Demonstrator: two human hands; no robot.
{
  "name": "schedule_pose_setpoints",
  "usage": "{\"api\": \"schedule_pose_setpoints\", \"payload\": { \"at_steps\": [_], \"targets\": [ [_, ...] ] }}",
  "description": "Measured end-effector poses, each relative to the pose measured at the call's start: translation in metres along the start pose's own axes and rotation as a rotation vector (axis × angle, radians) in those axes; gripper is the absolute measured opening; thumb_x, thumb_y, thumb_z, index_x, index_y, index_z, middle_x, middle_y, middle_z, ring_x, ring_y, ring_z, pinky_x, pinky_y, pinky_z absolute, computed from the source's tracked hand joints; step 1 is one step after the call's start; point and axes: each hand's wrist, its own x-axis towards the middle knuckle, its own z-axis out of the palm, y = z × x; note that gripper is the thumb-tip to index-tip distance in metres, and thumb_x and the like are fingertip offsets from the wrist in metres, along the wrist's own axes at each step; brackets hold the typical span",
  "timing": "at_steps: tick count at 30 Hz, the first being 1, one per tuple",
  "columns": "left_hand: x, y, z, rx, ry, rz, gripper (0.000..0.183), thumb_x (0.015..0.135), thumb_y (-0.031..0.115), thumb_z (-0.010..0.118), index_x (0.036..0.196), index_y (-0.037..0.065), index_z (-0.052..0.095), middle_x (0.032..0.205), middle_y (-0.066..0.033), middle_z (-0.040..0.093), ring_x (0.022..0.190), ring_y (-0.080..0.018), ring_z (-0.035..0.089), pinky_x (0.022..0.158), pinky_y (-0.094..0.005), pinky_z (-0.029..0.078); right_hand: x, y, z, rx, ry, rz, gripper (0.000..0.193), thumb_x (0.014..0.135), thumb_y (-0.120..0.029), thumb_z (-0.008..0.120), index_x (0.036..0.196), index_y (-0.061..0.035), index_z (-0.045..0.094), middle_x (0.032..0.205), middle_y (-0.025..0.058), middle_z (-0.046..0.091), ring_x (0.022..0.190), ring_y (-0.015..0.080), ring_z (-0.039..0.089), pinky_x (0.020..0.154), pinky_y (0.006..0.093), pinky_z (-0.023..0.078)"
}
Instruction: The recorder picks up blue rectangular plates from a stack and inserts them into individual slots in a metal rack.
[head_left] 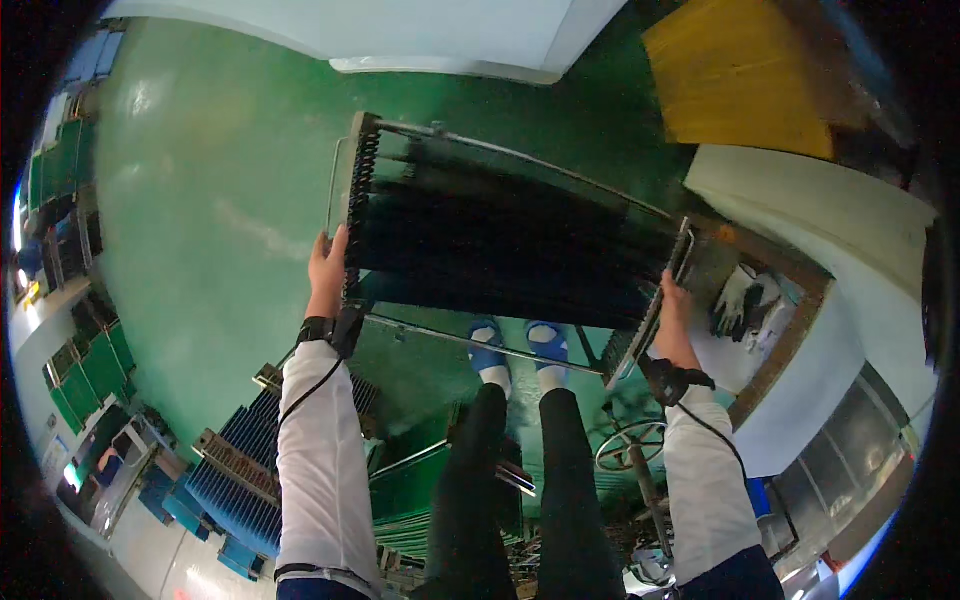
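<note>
Closed around opposite ends of a slotted metal rack (361, 175), the left hand (327, 272) and right hand (676, 318) hold it between them above the green floor (210, 170); dark panels (510, 235) span it from end to end.

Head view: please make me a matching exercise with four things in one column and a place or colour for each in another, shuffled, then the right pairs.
1. Left hand
2. Slippers
3. Right hand
4. Floor

A. at the right end of the rack
B. green
C. at the left end of the rack
D. blue

Pairs: 1-C, 2-D, 3-A, 4-B
</note>
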Motion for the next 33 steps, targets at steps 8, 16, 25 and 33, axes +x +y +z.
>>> {"api": "schedule_pose_setpoints", "payload": {
  "at_steps": [8, 16, 25, 33],
  "targets": [
    [-0.035, -0.019, -0.035, -0.258, 0.051, -0.186, 0.041, 0.083, 0.048, 0.060, 0.072, 0.008, 0.057, 0.065, 0.0001, 0.051, 0.063, -0.0119, 0.044, 0.059, -0.0270, 0.033, -0.018, -0.044, -0.016, 0.059, -0.152, 0.035, 0.059, 0.079, -0.050, 0.065, 0.116, -0.0064, 0.052, 0.091, 0.0090, 0.053, 0.073, 0.0171, 0.046, 0.074, 0.0291, 0.039],
    [-0.172, -0.039, -0.129, -0.566, 0.230, -0.272, 0.037, 0.082, 0.039, 0.065, 0.070, 0.006, 0.054, 0.066, 0.0014, 0.047, 0.061, -0.0097, 0.041, 0.055, -0.0253, 0.032, -0.001, -0.042, -0.064, -0.091, -0.178, 0.125, 0.037, 0.075, -0.054, 0.068, 0.071, -0.0207, 0.054, 0.050, -0.0065, 0.042, 0.045, 0.0088, 0.044, 0.042, 0.0251, 0.034],
    [-0.337, 0.017, -0.254, -0.505, 0.423, -0.282, 0.036, 0.084, 0.036, 0.064, 0.085, 0.000, 0.063, 0.075, -0.0009, 0.056, 0.069, -0.0097, 0.048, 0.061, -0.0256, 0.038, -0.225, -0.158, -0.069, 0.159, -0.431, 0.046, 0.046, 0.080, -0.053, 0.062, 0.096, -0.0101, 0.057, 0.073, -0.0009, 0.051, 0.057, 0.0132, 0.045, 0.052, 0.0318, 0.035],
    [-0.431, 0.074, -0.338, -0.673, 0.424, -0.110, 0.037, 0.084, 0.037, 0.064, 0.083, 0.000, 0.060, 0.072, 0.0003, 0.052, 0.068, -0.0084, 0.045, 0.061, -0.0242, 0.037, -0.359, -0.232, -0.177, 0.028, -0.313, -0.044, 0.032, 0.084, -0.047, 0.061, 0.080, -0.0162, 0.052, 0.060, -0.0030, 0.043, 0.051, 0.0113, 0.045, 0.046, 0.0273, 0.033]
  ]
}}
